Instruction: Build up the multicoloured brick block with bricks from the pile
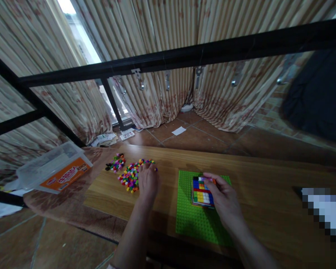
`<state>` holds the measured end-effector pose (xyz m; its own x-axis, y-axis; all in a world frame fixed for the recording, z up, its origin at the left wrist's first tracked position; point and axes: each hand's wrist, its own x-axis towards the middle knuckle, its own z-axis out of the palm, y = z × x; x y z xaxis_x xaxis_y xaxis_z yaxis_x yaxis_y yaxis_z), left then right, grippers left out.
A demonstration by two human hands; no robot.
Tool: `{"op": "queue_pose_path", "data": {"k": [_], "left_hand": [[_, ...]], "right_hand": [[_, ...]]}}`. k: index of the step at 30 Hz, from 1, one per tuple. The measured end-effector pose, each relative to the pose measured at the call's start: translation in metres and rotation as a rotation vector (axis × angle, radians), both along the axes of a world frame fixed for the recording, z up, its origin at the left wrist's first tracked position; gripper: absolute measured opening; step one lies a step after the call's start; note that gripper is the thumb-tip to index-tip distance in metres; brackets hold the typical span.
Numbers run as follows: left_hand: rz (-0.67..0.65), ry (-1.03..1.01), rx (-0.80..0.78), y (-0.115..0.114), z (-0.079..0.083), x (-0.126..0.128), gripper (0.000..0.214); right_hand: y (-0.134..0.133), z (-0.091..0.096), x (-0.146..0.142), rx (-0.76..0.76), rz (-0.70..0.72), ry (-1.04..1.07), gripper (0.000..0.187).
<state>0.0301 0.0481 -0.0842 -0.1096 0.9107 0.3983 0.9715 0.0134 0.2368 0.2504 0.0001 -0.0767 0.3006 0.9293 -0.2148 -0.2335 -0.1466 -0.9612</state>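
Note:
A green studded baseplate (pixel 190 220) lies on the wooden table (pixel 268 209). On it stands a block of small bricks (pixel 201 192) in blue, red, yellow and white. My right hand (pixel 224 198) rests against the block's right side with its fingers curled over the top edge. My left hand (pixel 148 181) lies palm down with its fingertips in a pile of loose coloured bricks (pixel 128 175) left of the plate. What the fingertips pinch, if anything, is hidden.
A clear plastic box with an orange label (pixel 56 170) sits at the table's left end on a patterned cloth. A black metal rail (pixel 184 56) crosses overhead. Curtains and a tiled floor with papers (pixel 112 138) lie beyond. A blurred patch is at right.

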Motion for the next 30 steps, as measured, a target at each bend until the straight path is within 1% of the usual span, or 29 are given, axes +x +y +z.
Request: {"op": "queue_pose_path", "data": {"k": [4, 8, 14, 17, 19, 21, 25, 27, 28, 30], "left_hand": [[-0.011, 0.015, -0.013, 0.007, -0.005, -0.008, 0.029], [-0.016, -0.004, -0.039, 0.01, -0.006, -0.008, 0.027], [0.035, -0.006, -0.132, 0.012, -0.003, -0.005, 0.024], [0.025, -0.008, -0.12, 0.011, 0.0, -0.003, 0.023], [0.0, -0.056, -0.09, 0.01, 0.004, 0.0, 0.021], [-0.048, -0.207, -0.065, 0.008, 0.008, 0.006, 0.019], [-0.238, -0.702, -0.052, -0.002, 0.011, 0.028, 0.011], [-0.329, -0.918, -0.042, -0.008, 0.011, 0.039, 0.007], [-0.361, -0.999, -0.047, -0.011, 0.011, 0.044, 0.005], [-0.406, -1.095, -0.08, -0.017, 0.012, 0.051, 0.003]], "right_hand": [[0.001, -0.001, 0.0, 0.003, 0.001, 0.016, 0.043], [0.001, 0.0, 0.0, 0.005, 0.0, 0.027, 0.044], [0.0, -0.001, 0.001, -0.006, 0.021, 0.01, 0.047], [0.0, -0.001, 0.001, 0.01, 0.029, 0.036, 0.047], [0.001, 0.001, 0.0, 0.009, 0.024, 0.056, 0.048], [0.001, 0.002, -0.001, 0.005, 0.006, 0.066, 0.048], [0.0, 0.004, -0.001, 0.005, -0.047, 0.108, 0.045], [0.001, 0.004, -0.001, 0.004, -0.068, 0.122, 0.042], [0.001, 0.003, -0.001, 0.004, -0.077, 0.12, 0.04], [0.002, 0.001, -0.001, 0.011, -0.094, 0.103, 0.037]]}}
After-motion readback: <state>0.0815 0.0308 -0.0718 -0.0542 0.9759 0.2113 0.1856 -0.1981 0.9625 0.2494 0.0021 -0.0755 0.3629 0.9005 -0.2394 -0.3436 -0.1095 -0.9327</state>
